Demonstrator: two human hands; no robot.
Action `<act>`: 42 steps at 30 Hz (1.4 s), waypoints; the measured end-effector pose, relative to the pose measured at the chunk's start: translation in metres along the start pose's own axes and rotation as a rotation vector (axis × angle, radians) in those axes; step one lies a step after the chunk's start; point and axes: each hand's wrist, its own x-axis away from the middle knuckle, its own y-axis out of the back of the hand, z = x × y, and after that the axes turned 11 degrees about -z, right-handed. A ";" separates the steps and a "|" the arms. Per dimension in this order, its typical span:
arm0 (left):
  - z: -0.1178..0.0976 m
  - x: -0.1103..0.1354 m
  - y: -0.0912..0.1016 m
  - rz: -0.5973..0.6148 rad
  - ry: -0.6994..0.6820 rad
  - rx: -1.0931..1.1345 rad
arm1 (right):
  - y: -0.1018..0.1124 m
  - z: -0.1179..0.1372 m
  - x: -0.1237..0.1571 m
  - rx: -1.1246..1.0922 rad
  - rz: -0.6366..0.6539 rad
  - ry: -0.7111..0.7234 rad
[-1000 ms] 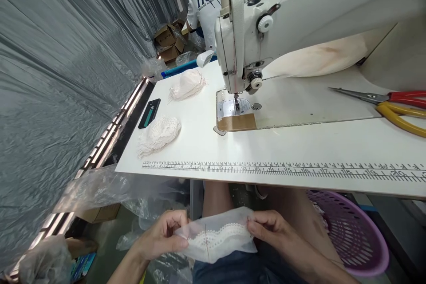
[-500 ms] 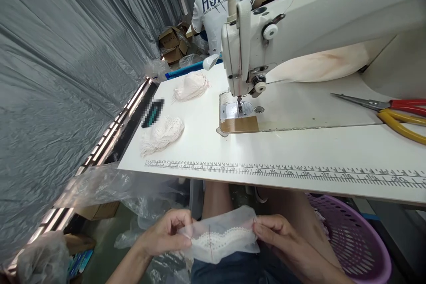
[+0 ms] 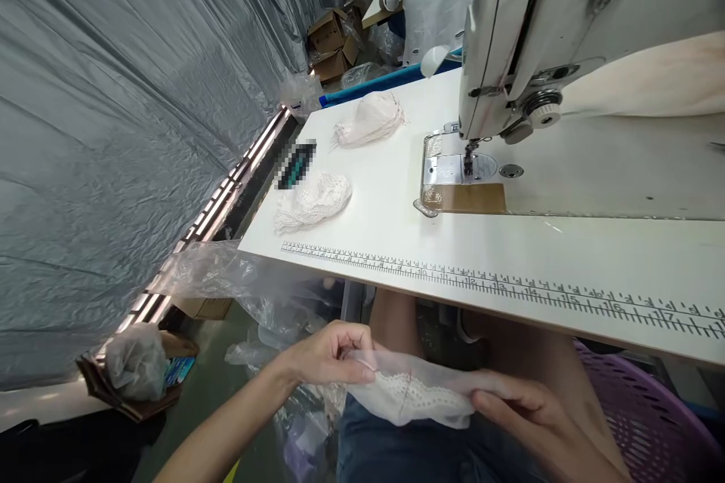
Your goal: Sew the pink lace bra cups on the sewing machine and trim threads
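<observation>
Between my two hands, over my lap, hangs a sheer white piece of fabric with a scalloped lace strip (image 3: 411, 392) along it and a thin reddish line across the lace. My left hand (image 3: 340, 355) pinches its left end between thumb and fingers. At the right end, my right hand (image 3: 515, 400) grips the fabric in the same manner. Beyond the table's front edge, a white sewing machine (image 3: 498, 53) stands with its needle and presser foot over the metal plate. A bunch of white lace pieces (image 3: 314, 201) and a pale pink bunch of fabric (image 3: 371, 119) lie on the table's left part.
A printed ruler scale (image 3: 453, 277) runs along the white table's front edge. Below right is a purple perforated basket (image 3: 640, 407). Plastic bags (image 3: 283, 309) and cardboard lie on the floor at left. A person in a white shirt (image 3: 433, 7) sits ahead.
My view has turned and moved closer, so the machine looks larger and the scissors are out of frame. The fabric, flat and spread before, now sags and folds between my hands.
</observation>
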 end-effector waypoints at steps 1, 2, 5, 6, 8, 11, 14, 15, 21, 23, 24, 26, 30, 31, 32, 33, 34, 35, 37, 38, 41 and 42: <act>0.000 0.000 0.001 -0.004 0.006 0.001 | 0.000 0.000 -0.001 0.023 0.001 0.001; 0.000 0.001 0.001 -0.005 0.013 0.002 | -0.001 0.000 -0.002 0.036 0.005 0.000; 0.001 0.003 0.004 -0.005 0.021 0.014 | -0.003 0.000 -0.005 -0.006 0.044 -0.020; 0.002 0.004 0.005 -0.007 0.020 0.024 | -0.004 -0.001 -0.005 -0.044 0.072 -0.031; 0.006 0.007 0.007 -0.022 0.015 0.065 | -0.008 -0.001 -0.005 -0.130 0.132 -0.048; 0.012 0.011 0.009 -0.062 0.009 0.141 | -0.012 -0.002 -0.004 -0.207 0.165 -0.045; 0.016 0.013 0.010 -0.080 0.015 0.174 | -0.012 -0.003 -0.003 -0.223 0.140 -0.031; 0.016 0.013 0.010 -0.082 0.020 0.185 | -0.011 -0.003 -0.003 -0.223 0.132 -0.031; 0.015 0.015 0.008 -0.116 0.054 0.205 | -0.009 -0.004 -0.003 -0.169 0.142 -0.014; 0.015 0.015 0.008 -0.107 0.047 0.196 | -0.009 -0.003 -0.004 -0.115 0.112 0.004; 0.015 0.014 0.009 -0.101 0.045 0.190 | -0.008 -0.003 -0.005 -0.085 0.090 0.014; 0.015 0.013 0.009 -0.096 0.039 0.176 | -0.005 0.000 -0.007 -0.032 0.048 0.034; 0.014 0.013 0.009 -0.106 0.038 0.162 | 0.001 0.007 -0.010 0.017 0.067 0.054; 0.013 0.013 0.009 -0.113 0.038 0.161 | 0.003 0.008 -0.012 0.019 0.083 0.054; 0.013 0.013 0.009 -0.117 0.040 0.160 | 0.005 0.009 -0.013 0.018 0.096 0.052; 0.014 0.013 0.009 -0.121 0.042 0.160 | 0.006 0.010 -0.015 0.015 0.105 0.051; 0.014 0.013 0.009 -0.122 0.043 0.159 | 0.007 0.011 -0.017 0.010 0.112 0.050; 0.014 0.013 0.009 -0.120 0.044 0.161 | 0.007 0.011 -0.019 0.005 0.117 0.050; 0.014 0.013 0.009 -0.122 0.042 0.161 | 0.008 0.012 -0.021 -0.004 0.128 0.053; 0.014 0.013 0.009 -0.123 0.041 0.158 | 0.008 0.012 -0.022 -0.006 0.132 0.056; 0.014 0.013 0.011 -0.124 0.032 0.147 | 0.007 0.012 -0.022 -0.007 0.137 0.062; 0.014 0.013 0.011 -0.123 0.031 0.141 | 0.007 0.012 -0.022 -0.005 0.138 0.062</act>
